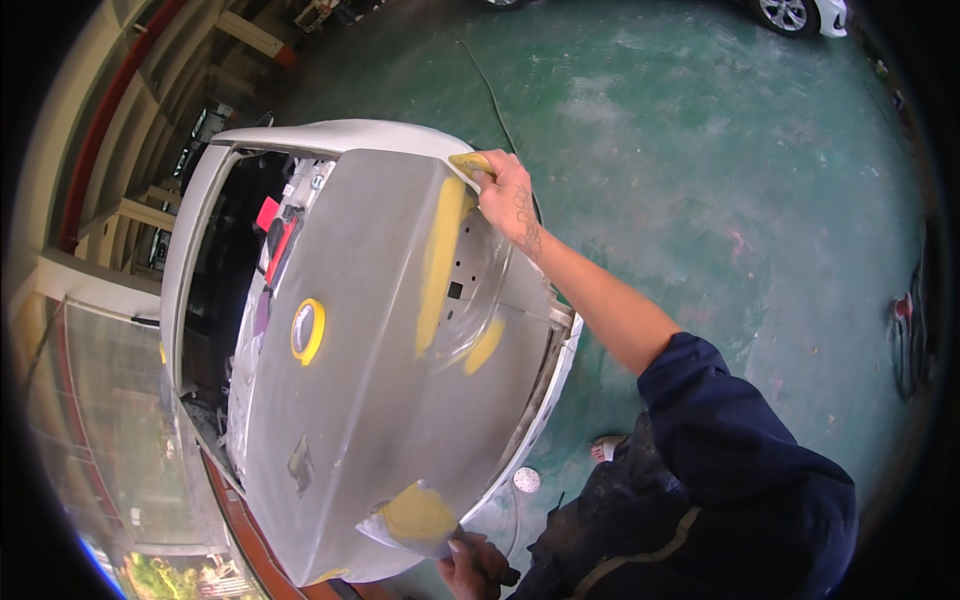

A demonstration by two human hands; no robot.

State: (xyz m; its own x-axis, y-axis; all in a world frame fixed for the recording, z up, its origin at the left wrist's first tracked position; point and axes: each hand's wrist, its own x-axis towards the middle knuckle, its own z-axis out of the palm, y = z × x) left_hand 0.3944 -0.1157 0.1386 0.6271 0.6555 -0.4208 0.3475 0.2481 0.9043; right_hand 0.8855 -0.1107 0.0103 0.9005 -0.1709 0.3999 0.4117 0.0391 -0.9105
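Note:
My right hand (508, 198) is closed around a small spreader (468, 163) coated in yellow body filler. It works at the far right corner of a grey-primed trunk lid (350, 260). Beside it, a long streak of yellow filler (438, 275) runs along the lid's crease, and a shorter filler patch (485, 348) lies nearer to me. Low in the view, my left hand (475, 568) grips the edge of a flat mixing plate (375, 527) bearing a mound of yellow filler (418, 513). Part of the left hand is in shadow.
A yellow roll of masking tape (317, 335) rests on the lid. Red and dark items (280, 245) lie in the rear window opening. A hose (490, 88) crosses the green floor (690, 150). Another car's wheel (785, 14) shows at the far right. A white disc (526, 480) is below the bumper.

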